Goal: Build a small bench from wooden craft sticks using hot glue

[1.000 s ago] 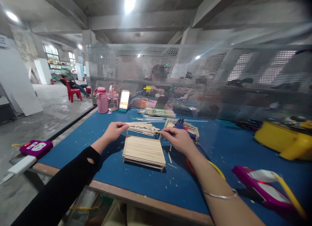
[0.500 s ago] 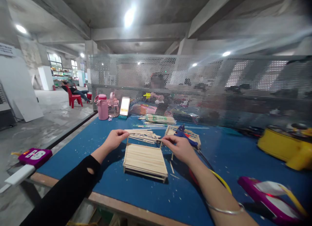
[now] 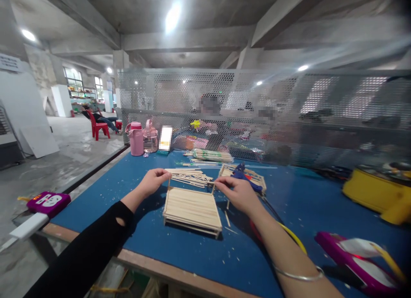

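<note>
A small platform built of pale wooden sticks (image 3: 192, 207) sits on the blue tabletop in front of me, with thin upright posts at its two back corners. My left hand (image 3: 154, 180) is closed in a pinch at the top of the left post, on a wooden stick. At the top of the right post, my right hand (image 3: 236, 191) pinches a wooden stick too. The fingertips partly hide what they grip. Just behind the platform lies a pile of loose sticks (image 3: 189, 177). A blue glue gun (image 3: 242, 176) rests on another stick frame (image 3: 226, 169) beyond my right hand.
Bundled sticks (image 3: 212, 155), a pink flask (image 3: 136, 139), a clear pink bottle (image 3: 150, 139) and a lit phone (image 3: 165, 138) stand toward the perforated metal screen (image 3: 144, 88). Purple power strips (image 3: 48, 204) flank the table. A yellow object (image 3: 366, 191) is at right; a person sits behind the screen.
Both hands keep their pinches at the back corners, almost still. The whole view has shifted slightly; the platform stays in place on the table.
</note>
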### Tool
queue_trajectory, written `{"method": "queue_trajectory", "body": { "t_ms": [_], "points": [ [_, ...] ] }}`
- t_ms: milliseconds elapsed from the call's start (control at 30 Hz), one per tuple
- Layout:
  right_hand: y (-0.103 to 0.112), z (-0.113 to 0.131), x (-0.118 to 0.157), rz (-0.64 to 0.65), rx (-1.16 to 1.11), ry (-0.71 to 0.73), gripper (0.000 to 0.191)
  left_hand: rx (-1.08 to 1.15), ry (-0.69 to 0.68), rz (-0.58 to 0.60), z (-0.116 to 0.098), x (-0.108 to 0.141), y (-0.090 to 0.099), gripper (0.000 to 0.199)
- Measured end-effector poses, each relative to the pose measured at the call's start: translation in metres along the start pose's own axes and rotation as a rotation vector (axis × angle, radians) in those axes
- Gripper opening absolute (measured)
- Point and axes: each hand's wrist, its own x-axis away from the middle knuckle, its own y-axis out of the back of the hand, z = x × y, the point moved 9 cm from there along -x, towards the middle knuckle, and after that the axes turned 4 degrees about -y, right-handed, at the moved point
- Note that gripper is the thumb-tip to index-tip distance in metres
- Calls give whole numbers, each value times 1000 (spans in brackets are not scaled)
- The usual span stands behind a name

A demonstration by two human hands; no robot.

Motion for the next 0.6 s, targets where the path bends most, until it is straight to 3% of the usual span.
{"method": "queue_trajectory", "body": {
  "t_ms": [600],
  "points": [
    [0, -7, 1, 8, -26, -28, 23, -5, -22, -39, -6, 1, 3, 30]
  ]
}}
